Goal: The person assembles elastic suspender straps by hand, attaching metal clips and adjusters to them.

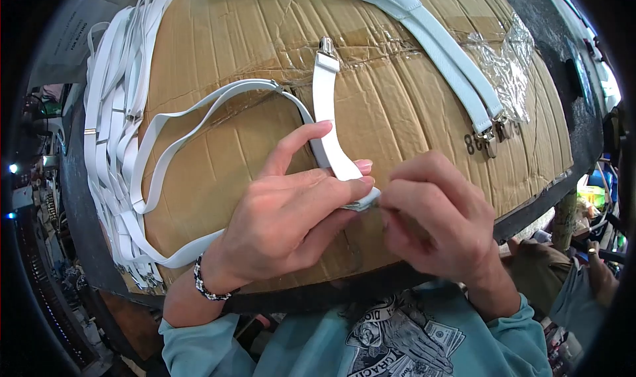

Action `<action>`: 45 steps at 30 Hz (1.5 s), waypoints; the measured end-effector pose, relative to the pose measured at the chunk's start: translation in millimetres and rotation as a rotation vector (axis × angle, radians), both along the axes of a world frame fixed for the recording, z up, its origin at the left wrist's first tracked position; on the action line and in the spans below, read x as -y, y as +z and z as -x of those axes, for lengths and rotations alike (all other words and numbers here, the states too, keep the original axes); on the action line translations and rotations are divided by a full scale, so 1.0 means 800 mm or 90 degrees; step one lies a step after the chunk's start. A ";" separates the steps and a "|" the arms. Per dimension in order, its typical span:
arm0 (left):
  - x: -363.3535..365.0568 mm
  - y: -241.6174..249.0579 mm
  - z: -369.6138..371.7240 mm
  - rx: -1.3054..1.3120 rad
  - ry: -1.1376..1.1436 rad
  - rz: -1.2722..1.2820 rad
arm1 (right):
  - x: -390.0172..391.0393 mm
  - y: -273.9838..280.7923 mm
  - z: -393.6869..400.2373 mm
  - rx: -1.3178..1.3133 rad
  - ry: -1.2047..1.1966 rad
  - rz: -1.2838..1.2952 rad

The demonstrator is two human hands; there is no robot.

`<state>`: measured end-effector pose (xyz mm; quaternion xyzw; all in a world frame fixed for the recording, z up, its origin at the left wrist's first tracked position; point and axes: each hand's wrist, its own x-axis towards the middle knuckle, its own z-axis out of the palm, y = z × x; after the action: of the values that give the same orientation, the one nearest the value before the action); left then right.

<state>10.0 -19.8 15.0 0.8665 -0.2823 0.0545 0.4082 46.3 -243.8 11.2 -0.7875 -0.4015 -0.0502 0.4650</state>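
Note:
My left hand (291,208) pinches a white elastic strap (326,112) between thumb and fingers just above the flattened cardboard (411,112). The strap runs up from my fingers to a small metal clip (326,45) lying on the cardboard. My right hand (437,218) has its fingers closed on the strap's folded lower end, touching my left fingertips. A long loop of the same white strap (199,112) curves left across the cardboard and back under my left wrist, which wears a beaded bracelet (207,285).
A thick pile of white straps (116,112) lies along the cardboard's left edge. Two more white straps with metal clips (457,66) cross the upper right, beside a clear plastic bag (507,66). Another person's arm (589,271) shows at lower right.

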 end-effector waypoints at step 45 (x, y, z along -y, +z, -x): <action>-0.007 0.004 0.001 -0.026 -0.031 -0.007 | 0.021 -0.009 -0.017 -0.044 -0.049 -0.026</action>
<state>9.0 -14.4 18.4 0.8624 -0.2955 0.0252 0.4101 59.8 -260.6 3.9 -0.7940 -0.3535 -0.0489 0.4922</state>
